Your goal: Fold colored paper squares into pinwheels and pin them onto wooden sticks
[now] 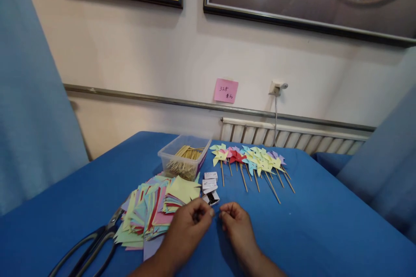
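Observation:
My left hand (190, 227) is closed in a pinch at the front middle of the table, beside the stack of coloured paper pieces (156, 210). Close by on its right, my right hand (240, 233) also has thumb and fingers pressed together. The two sets of fingertips nearly meet; anything held in them is too small or hidden to name. Just beyond the fingers stands an opened small white box (212, 198) with dark contents. Behind it lie more small white boxes (209, 180).
A clear plastic tub (165, 162) of thin wooden sticks (186, 160) stands at the back. Finished paper pinwheels (260, 160) on sticks lie back right. Large dark-handled scissors (100, 236) lie at left, touching the paper. A blue cloth (308, 225) covers the table; a radiator (260, 132) is behind.

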Motion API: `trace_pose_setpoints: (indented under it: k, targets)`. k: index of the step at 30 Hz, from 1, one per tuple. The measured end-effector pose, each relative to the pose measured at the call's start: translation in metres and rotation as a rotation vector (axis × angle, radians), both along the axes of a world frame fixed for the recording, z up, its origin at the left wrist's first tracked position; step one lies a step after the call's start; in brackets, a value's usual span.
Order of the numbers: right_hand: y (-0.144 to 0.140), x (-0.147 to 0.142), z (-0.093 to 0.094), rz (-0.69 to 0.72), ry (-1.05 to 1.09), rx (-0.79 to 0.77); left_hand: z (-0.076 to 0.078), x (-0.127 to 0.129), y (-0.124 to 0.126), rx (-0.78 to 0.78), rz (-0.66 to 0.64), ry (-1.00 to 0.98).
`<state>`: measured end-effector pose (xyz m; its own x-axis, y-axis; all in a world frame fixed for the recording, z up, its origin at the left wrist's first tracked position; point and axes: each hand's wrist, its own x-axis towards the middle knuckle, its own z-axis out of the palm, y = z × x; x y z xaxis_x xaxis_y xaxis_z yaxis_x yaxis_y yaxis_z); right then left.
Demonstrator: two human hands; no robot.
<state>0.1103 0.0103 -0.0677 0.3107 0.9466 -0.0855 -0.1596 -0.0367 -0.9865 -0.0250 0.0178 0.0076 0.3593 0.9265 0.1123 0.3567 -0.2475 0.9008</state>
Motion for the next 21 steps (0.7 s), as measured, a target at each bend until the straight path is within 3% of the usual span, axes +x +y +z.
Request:
trace_pose_setpoints:
  k: [3, 6, 7, 11, 15, 21]
  targets:
    - [-0.015, -0.004, 0.006, 0.024, 0.032, -0.051, 0.023, -0.021, 0.009, 0.132, 0.104, 0.107]
    - [-0.028, -0.010, 0.005, 0.137, 0.023, -0.064, 0.035, -0.042, 0.022, 0.301, 0.234, 0.289]
    - [-0.030, -0.011, 0.004, 0.187, 0.005, -0.052, 0.036, -0.047, 0.027, 0.350, 0.266, 0.359]
    - [-0.031, -0.010, 0.005, 0.309, -0.073, -0.041, 0.020, -0.060, 0.046, 0.497, 0.156, 0.592]
    - [-0.030, -0.002, 0.009, 0.397, -0.107, -0.068, 0.006, -0.064, 0.054, 0.445, 0.078, 0.736]
    - [-0.033, 0.001, 0.004, 0.462, -0.143, 0.001, 0.011, -0.067, 0.052, 0.358, 0.076, 0.742]
